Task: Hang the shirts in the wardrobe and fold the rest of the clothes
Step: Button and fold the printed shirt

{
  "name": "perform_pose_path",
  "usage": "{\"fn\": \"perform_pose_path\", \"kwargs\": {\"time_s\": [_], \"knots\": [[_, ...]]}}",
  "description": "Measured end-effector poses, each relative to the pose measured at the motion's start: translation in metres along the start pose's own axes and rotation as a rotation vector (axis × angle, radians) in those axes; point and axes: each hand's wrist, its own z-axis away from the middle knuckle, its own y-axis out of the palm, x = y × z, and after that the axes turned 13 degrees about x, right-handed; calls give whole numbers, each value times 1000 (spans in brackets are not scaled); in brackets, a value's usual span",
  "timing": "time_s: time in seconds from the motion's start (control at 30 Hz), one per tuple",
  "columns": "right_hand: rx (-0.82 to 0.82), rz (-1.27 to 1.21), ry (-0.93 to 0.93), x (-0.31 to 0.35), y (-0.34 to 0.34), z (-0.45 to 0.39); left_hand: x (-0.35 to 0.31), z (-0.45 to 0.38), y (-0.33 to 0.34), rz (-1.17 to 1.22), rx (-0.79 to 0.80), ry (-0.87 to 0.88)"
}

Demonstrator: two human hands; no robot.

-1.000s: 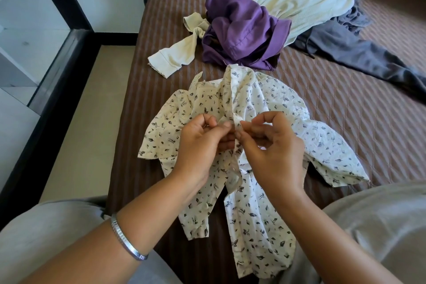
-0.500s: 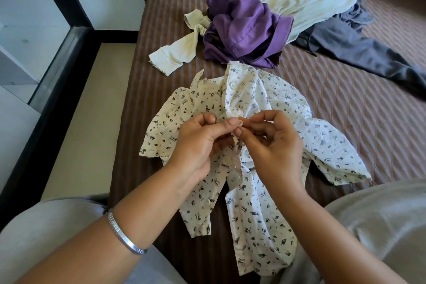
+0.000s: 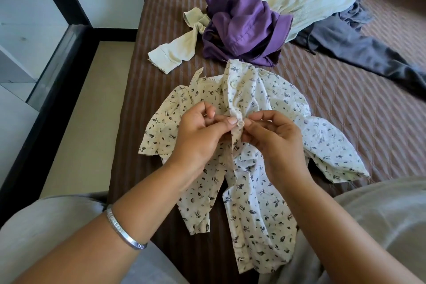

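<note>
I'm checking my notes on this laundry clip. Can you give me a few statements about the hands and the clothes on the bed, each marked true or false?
1. Both the left hand and the right hand pinch the leaf-print shirt at a button. True.
2. The purple garment is neatly folded. False: it lies crumpled.
3. A bracelet sits on the left wrist. True.
4. The grey garment lies under the printed shirt. False: it lies apart, on the bed's far right.

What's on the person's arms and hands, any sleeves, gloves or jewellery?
Both forearms are bare, with no sleeves in view and no gloves. The left wrist carries a silver metal bangle with a ridged surface. The right hand shows no rings or bands.
</note>
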Motion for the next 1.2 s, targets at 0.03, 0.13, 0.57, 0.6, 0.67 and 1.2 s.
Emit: {"fn": "perform_pose_path", "kwargs": {"time_s": [0.03, 0.13, 0.57, 0.6, 0.67, 1.2], "knots": [[-10, 30, -1, -2, -2, -1, 0, 0, 2, -25, 6, 2], [-77, 354, -161, -5, 2, 2, 0, -9, 1, -83, -67, -26], [175, 1103, -294, -33, 1, -3, 0, -46, -11, 147, -209, -179], [178, 1130, -296, -36, 2, -4, 1, -46, -10, 153, -189, -170], [155, 1221, -289, -44, 3, -5, 0, -43, -6, 119, -150, -151], [34, 1619, 58, -62, 3, -16, 15, 8, -14, -1352, 116, -125]]}}
